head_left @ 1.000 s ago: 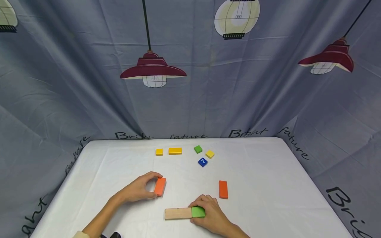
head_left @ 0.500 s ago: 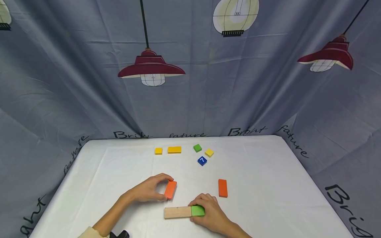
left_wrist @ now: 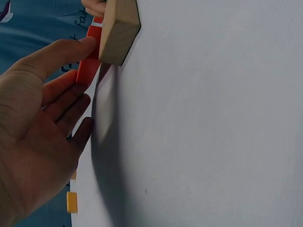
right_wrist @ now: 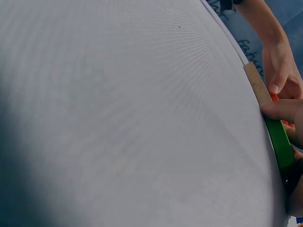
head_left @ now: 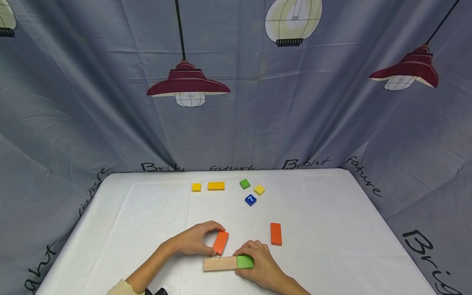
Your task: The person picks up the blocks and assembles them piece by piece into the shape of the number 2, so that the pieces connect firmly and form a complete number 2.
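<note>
Orange block point(head_left: 221, 243): left hand point(head_left: 195, 239) pinching. Green block point(head_left: 245, 261): right hand point(head_left: 261, 263) gripping. Careless contact could skew the wooden block point(head_left: 220, 264).

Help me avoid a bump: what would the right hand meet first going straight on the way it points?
Probably the plain wooden block, which appears to butt against the green block that the right hand holds; exact depth is hard to judge.

Head view: right grip point(head_left: 262, 264) hides part of green block point(head_left: 244, 261); bottom edge cuts left sleeve point(head_left: 124, 288); left edge crops printed bulb point(head_left: 5, 16).
</note>
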